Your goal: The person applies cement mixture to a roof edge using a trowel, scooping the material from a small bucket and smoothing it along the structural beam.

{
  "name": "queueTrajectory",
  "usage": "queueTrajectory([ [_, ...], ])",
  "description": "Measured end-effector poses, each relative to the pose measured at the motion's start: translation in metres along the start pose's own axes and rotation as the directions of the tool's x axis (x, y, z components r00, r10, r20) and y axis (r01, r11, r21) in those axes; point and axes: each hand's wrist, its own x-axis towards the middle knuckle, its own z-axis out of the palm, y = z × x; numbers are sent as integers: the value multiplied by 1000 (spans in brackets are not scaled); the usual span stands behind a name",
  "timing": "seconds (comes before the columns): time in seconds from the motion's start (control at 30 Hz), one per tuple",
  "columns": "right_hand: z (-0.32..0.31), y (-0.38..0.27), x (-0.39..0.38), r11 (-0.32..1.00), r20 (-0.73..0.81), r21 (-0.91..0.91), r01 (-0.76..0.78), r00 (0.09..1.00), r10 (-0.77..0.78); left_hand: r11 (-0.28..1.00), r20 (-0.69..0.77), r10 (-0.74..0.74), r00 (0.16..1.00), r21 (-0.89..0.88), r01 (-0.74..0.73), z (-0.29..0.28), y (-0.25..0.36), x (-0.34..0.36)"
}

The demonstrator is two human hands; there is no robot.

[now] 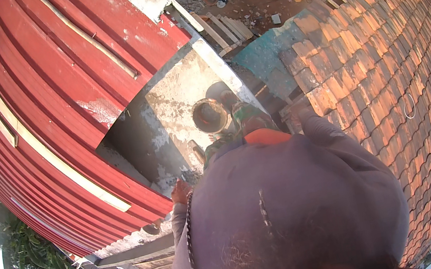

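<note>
Left hand point(181, 190), just left of lower centre, is right by the corner of the red corrugated roofing point(57, 104); can't tell if it's gripping. Right hand point(301, 109), right of centre, is blurred near the clay roof tiles point(394, 103); grip unclear. Roofing fills upper left: probably thin, stiff along ribs, sharp-edged; I'd hold it by ribs. No legible brands, labels or writing.
</note>
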Motion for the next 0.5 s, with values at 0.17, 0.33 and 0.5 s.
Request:
queueTrajectory([
  [0.17,-61,32,-2,994,-88,112,11,996,-1,923,-34,-298,954,-266,279,21,41,19],
  [0.33,-67,-37,-26,932,-171,279,233,967,-190,910,-15,-286,958,-318,266,22,42,20],
  [0.5,-12,-91,-59,898,-205,231,375,921,-332,915,94,-301,949,-254,315,38,13,3],
])
